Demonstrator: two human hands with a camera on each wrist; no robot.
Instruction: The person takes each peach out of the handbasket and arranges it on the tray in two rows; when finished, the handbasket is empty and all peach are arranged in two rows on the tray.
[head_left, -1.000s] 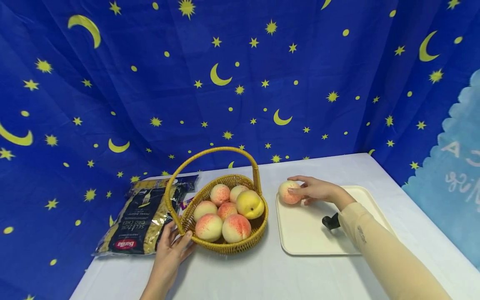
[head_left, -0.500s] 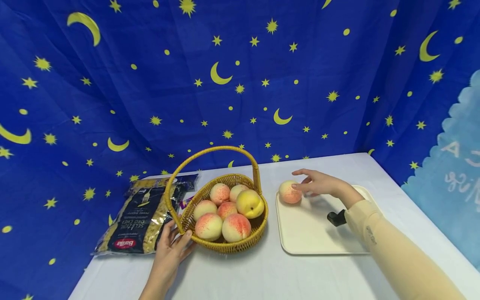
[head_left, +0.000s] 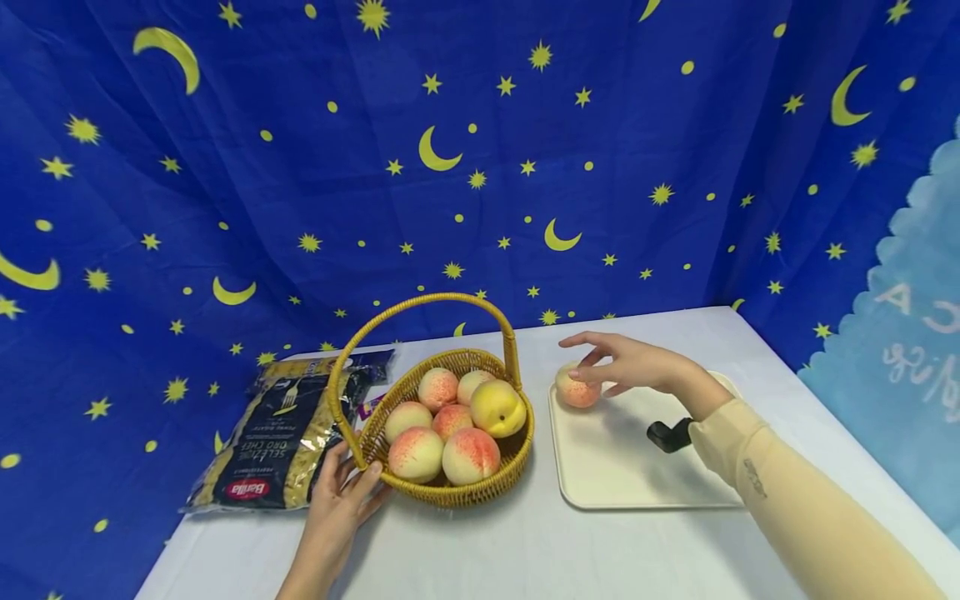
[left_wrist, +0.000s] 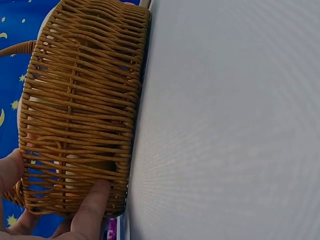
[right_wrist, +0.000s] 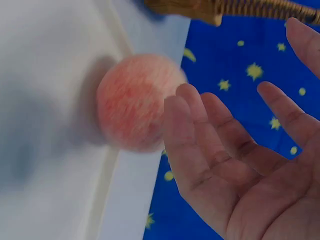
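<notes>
A wicker basket [head_left: 467, 498] with a tall arched handle holds several pink-and-cream peaches [head_left: 471, 456] and a yellow one [head_left: 498, 408]. My left hand [head_left: 339, 507] grips its near left side, thumb at the rim; in the left wrist view a finger [left_wrist: 95, 205] lies against the woven wall. On the far left corner of a cream tray [head_left: 622, 475] sits a single peach [head_left: 576, 390]. Over it hovers my right hand [head_left: 636, 363], fingers spread and loose. The right wrist view shows the fingers beside this peach [right_wrist: 137, 102], not wrapped round it; whether a fingertip touches it I cannot tell.
Bags of Barilla pasta [head_left: 262, 442] lie left of the basket, with a small purple packet [head_left: 370, 406] between. A black piece [head_left: 669, 435] juts from beneath my right wrist above the tray. Behind the white table [head_left: 510, 550] hangs a blue star-patterned cloth [head_left: 480, 208].
My right hand has let go of the peach on the tray; its fingers have spread and lifted slightly. The left hand and basket have stayed put.
</notes>
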